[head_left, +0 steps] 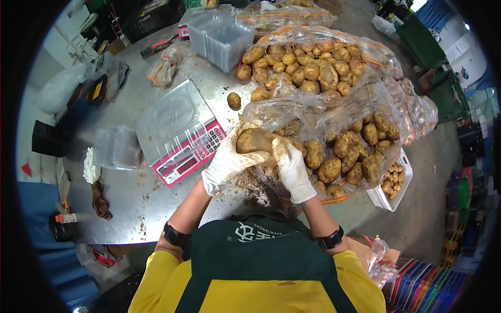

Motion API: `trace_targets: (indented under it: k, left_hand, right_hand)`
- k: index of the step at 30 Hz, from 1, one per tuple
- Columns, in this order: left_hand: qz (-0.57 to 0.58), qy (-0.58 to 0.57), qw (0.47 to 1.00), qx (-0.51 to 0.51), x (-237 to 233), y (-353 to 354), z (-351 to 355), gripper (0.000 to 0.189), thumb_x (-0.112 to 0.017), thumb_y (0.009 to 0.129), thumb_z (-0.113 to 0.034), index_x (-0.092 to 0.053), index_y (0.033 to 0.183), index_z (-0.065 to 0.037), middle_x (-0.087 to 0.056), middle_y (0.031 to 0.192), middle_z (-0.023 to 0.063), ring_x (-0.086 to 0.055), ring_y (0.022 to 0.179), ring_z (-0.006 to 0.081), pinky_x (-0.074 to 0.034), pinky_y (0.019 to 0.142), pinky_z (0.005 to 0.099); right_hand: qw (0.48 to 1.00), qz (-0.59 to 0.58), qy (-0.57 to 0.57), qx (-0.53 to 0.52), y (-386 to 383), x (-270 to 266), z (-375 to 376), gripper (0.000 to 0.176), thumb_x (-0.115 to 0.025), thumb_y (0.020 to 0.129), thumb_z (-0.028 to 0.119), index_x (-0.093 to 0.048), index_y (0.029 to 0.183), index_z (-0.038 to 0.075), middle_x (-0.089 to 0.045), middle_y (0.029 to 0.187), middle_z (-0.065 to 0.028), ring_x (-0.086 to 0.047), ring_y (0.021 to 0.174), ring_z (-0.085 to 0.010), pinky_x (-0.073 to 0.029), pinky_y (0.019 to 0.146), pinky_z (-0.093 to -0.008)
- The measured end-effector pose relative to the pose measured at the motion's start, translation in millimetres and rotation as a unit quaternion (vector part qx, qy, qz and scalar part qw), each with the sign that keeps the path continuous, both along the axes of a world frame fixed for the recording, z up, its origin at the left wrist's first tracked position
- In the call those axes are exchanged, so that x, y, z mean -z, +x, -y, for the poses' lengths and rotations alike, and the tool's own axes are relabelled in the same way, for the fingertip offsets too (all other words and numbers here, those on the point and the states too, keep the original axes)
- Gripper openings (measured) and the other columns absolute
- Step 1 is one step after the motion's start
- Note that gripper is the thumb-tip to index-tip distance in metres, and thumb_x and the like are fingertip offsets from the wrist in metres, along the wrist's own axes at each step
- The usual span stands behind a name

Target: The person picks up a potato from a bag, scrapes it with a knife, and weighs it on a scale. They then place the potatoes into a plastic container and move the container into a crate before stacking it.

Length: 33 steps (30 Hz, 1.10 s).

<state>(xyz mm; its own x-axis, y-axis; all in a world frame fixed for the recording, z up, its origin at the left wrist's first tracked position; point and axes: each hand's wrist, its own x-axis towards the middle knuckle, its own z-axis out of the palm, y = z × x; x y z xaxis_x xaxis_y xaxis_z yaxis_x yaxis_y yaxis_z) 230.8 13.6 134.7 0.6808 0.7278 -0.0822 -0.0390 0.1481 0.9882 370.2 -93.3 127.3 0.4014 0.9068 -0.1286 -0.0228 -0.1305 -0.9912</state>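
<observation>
My left hand, in a soiled white glove, is closed around a large brown potato. From the other side my right hand, gloved too, has its fingers pressed against the potato's right end. To the left of my hands lies a pink-edged scale with a keypad, and an open clear plastic container rests on it. A single potato sits on the metal table beyond my left hand. Right beside my right hand is a plastic bag of potatoes, its mouth open.
A second bag of potatoes stands behind the first. Stacked clear containers are at the back, with more containers at left. A white crate of small potatoes stands at right. Crumbs of soil lie on the metal table.
</observation>
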Motion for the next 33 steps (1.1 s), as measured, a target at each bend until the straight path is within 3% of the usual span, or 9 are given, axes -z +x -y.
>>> trace_targets:
  k: [2, 7, 14, 18, 21, 24, 27, 31, 33]
  left_hand:
    - [0.026, 0.026, 0.999, 0.004, 4, 2, 1, 0.063, -0.084, 0.069, -0.015, -0.052, 0.121, 0.0, -0.059, 0.114, 0.0069, -0.056, 0.104, 0.0136, -0.048, 0.09, 0.029]
    - [0.058, -0.044, 0.987, -0.145, 33, 11, 0, 0.018, -0.059, 0.092, -0.013, -0.063, 0.106, -0.003, -0.066, 0.095, 0.0053, -0.061, 0.087, 0.012, -0.051, 0.08, 0.0264]
    - [0.124, -0.484, 0.848, -0.178, 47, 7, 5, 0.039, -0.028, 0.101, -0.028, -0.054, 0.118, -0.004, -0.061, 0.114, 0.0179, -0.062, 0.103, 0.0303, -0.055, 0.085, 0.0445]
    - [0.148, -0.543, 0.819, -0.112, 57, 3, 7, 0.044, -0.026, 0.102, -0.03, -0.049, 0.124, 0.0, -0.058, 0.121, 0.0197, -0.061, 0.107, 0.0327, -0.054, 0.086, 0.0509]
    - [0.089, -0.401, 0.905, -0.107, 54, -4, 13, 0.04, -0.029, 0.102, -0.026, -0.049, 0.124, 0.001, -0.058, 0.121, 0.0189, -0.062, 0.104, 0.0318, -0.057, 0.082, 0.0472]
    - [0.049, -0.281, 0.951, -0.122, 36, -6, 22, 0.036, -0.034, 0.1, -0.019, -0.048, 0.127, 0.001, -0.058, 0.12, 0.0179, -0.063, 0.101, 0.0298, -0.06, 0.078, 0.0435]
    - [0.081, -0.232, 0.966, -0.085, 44, -11, 22, 0.034, -0.038, 0.099, -0.013, -0.046, 0.129, 0.001, -0.058, 0.118, 0.0176, -0.064, 0.101, 0.0293, -0.06, 0.076, 0.0427]
    - [0.203, -0.365, 0.908, -0.017, 14, -15, 21, 0.04, -0.045, 0.098, -0.019, -0.044, 0.134, -0.004, -0.055, 0.125, 0.0153, -0.059, 0.109, 0.0278, -0.058, 0.08, 0.0467]
    - [0.12, -0.252, 0.96, -0.01, 10, -11, 27, 0.045, -0.049, 0.096, -0.023, -0.042, 0.136, -0.004, -0.054, 0.126, 0.0153, -0.057, 0.112, 0.0265, -0.058, 0.08, 0.0454]
  right_hand:
    - [0.994, -0.099, 0.042, 0.002, 2, 18, -4, 0.051, -0.045, 0.099, 0.041, -0.054, 0.119, -0.004, -0.068, 0.074, -0.0092, -0.06, 0.051, -0.0106, -0.047, 0.048, -0.024]
    - [0.994, -0.108, -0.001, 0.025, -5, 15, -2, 0.041, -0.039, 0.102, 0.031, -0.063, 0.1, -0.003, -0.066, 0.068, -0.0069, -0.058, 0.047, -0.0114, -0.044, 0.041, -0.0251]
    - [0.991, -0.115, 0.064, 0.006, 1, 24, -5, 0.036, -0.044, 0.101, 0.027, -0.061, 0.111, -0.003, -0.066, 0.08, -0.0033, -0.057, 0.06, -0.0054, -0.045, 0.05, -0.0203]
    - [0.997, -0.054, 0.061, 0.006, 10, 33, -10, 0.037, -0.051, 0.098, 0.03, -0.06, 0.115, -0.002, -0.063, 0.076, -0.0029, -0.054, 0.054, -0.0059, -0.043, 0.047, -0.0211]
    - [0.99, -0.135, -0.031, -0.021, 14, 5, -5, 0.041, -0.056, 0.095, 0.035, -0.06, 0.113, -0.003, -0.062, 0.074, -0.0027, -0.052, 0.05, -0.0063, -0.042, 0.044, -0.0222]
    - [0.996, -0.065, -0.062, -0.007, 18, 3, -9, 0.044, -0.059, 0.093, 0.039, -0.061, 0.107, -0.003, -0.061, 0.073, -0.0018, -0.051, 0.05, -0.0061, -0.041, 0.044, -0.0225]
    - [0.987, -0.146, -0.056, 0.035, 25, 16, -12, 0.045, -0.058, 0.092, 0.043, -0.062, 0.104, 0.0, -0.062, 0.076, -0.0014, -0.053, 0.053, -0.0069, -0.042, 0.046, -0.0227]
    - [0.951, -0.292, -0.053, 0.089, 23, 32, -18, 0.048, -0.055, 0.093, 0.045, -0.061, 0.11, 0.001, -0.064, 0.088, -0.0031, -0.059, 0.072, -0.0089, -0.048, 0.058, -0.0236]
    - [0.947, -0.299, -0.067, 0.094, 23, 43, -17, 0.048, -0.053, 0.094, 0.045, -0.061, 0.111, 0.001, -0.065, 0.09, -0.0032, -0.061, 0.075, -0.0096, -0.049, 0.059, -0.0242]
